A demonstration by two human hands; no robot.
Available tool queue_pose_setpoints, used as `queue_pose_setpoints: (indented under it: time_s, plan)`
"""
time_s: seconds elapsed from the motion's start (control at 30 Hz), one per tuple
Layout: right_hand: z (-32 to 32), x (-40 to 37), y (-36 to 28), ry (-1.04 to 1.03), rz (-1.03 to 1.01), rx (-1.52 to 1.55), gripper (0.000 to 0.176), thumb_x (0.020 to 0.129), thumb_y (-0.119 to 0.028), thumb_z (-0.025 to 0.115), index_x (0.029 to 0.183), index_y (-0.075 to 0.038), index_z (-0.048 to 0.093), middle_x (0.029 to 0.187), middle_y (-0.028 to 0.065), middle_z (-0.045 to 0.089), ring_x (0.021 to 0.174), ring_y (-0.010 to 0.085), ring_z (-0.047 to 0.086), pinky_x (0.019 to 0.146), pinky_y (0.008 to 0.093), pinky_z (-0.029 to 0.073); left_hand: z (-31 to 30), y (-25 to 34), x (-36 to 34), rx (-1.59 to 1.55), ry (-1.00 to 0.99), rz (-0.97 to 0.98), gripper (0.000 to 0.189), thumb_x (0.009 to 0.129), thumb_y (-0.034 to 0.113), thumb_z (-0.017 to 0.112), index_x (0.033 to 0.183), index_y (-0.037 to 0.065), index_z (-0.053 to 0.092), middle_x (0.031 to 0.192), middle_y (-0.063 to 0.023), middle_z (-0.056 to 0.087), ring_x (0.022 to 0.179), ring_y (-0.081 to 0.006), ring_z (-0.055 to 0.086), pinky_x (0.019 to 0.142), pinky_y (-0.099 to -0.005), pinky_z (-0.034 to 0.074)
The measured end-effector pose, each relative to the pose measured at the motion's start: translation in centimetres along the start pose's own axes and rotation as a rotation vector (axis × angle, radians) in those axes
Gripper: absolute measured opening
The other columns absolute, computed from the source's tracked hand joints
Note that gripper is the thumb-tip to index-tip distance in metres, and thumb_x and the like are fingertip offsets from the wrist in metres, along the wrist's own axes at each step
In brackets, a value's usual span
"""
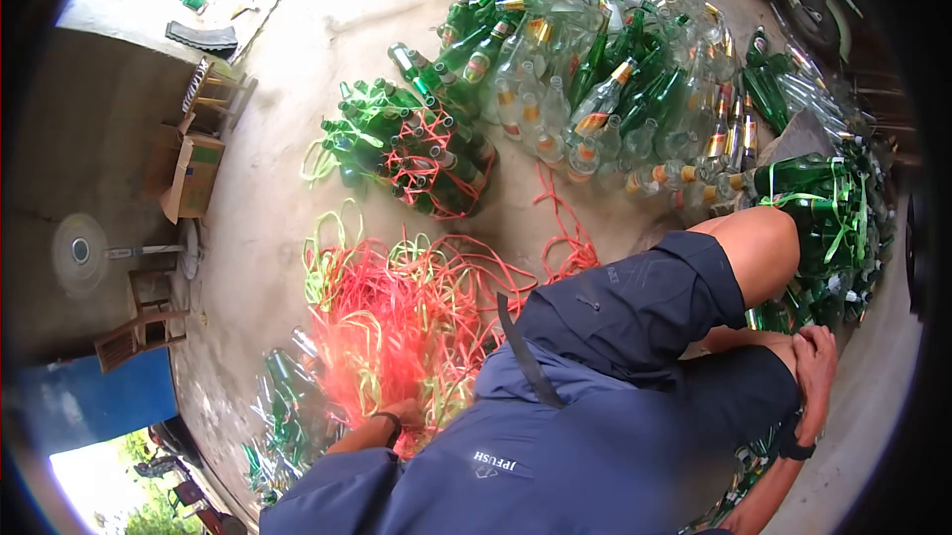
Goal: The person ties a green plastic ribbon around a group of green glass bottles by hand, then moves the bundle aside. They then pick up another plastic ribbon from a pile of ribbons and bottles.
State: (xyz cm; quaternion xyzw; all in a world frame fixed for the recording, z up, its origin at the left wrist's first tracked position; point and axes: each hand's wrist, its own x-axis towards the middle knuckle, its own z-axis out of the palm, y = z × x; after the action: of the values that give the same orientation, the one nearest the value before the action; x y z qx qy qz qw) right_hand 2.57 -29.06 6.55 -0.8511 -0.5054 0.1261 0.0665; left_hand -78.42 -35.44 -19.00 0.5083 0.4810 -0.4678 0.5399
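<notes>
My left hand (405, 414) reaches into a tangled heap of red and yellow-green plastic twine (387, 302). Strands cover its fingers, so I cannot tell whether they grip any, and part of the heap beside it is blurred. My right hand (816, 352) lies over my bent knee, fingers stretched out and nothing held. Just past the twine stands a bundle of green bottles (436, 163) wrapped with red and green twine. Another tied bundle of green bottles (815, 193) is beside my other knee.
A large heap of loose clear and green glass bottles (595, 69) covers the floor ahead. More bottles (288, 396) lie left of the twine. Along the left are a cardboard box (193, 176), a standing fan (81, 250) and a wooden chair (139, 332). A motorbike wheel (818, 9) shows at upper right.
</notes>
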Motion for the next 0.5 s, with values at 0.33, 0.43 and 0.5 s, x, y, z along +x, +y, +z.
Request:
queue_pose_setpoints:
  time_s: [0.33, 0.43, 0.5]
  plan:
    - [0.1, -0.2, 0.5, -0.002, -0.034, -0.002, 0.014, 0.090, -0.011, 0.066, 0.096, 0.002, 0.066, 0.091, 0.0139, 0.062, 0.094, 0.0324, 0.059, 0.087, 0.0409, 0.047, -11.1, 9.4, -3.0, 0.549, 0.173, 0.167, 0.051, 0.081, 0.026, 0.070, 0.131, 0.012, 0.066, 0.108, -0.0162, 0.077, 0.099, -0.0362, 0.076, 0.072, -0.0534, 0.061]
    - [0.0, 0.0, 0.7, -0.009, -0.039, -0.006, 0.014, 0.089, -0.011, 0.067, 0.096, 0.001, 0.067, 0.092, 0.0138, 0.062, 0.095, 0.0325, 0.059, 0.088, 0.0406, 0.048, -16.5, 13.1, -6.2, 0.594, 0.302, 0.200, 0.051, 0.086, 0.026, 0.069, 0.136, 0.017, 0.063, 0.106, -0.0151, 0.075, 0.102, -0.0371, 0.074, 0.075, -0.0519, 0.062]
    - [0.1, 0.0, 1.0, -0.002, -0.047, -0.032, 0.014, 0.088, -0.012, 0.069, 0.096, 0.000, 0.068, 0.092, 0.0128, 0.064, 0.094, 0.0332, 0.060, 0.088, 0.0422, 0.049, -18.7, 13.6, -5.6, 0.527, 0.447, 0.230, 0.048, 0.089, 0.025, 0.067, 0.135, 0.016, 0.063, 0.112, -0.0164, 0.074, 0.107, -0.0382, 0.072, 0.078, -0.0534, 0.061]
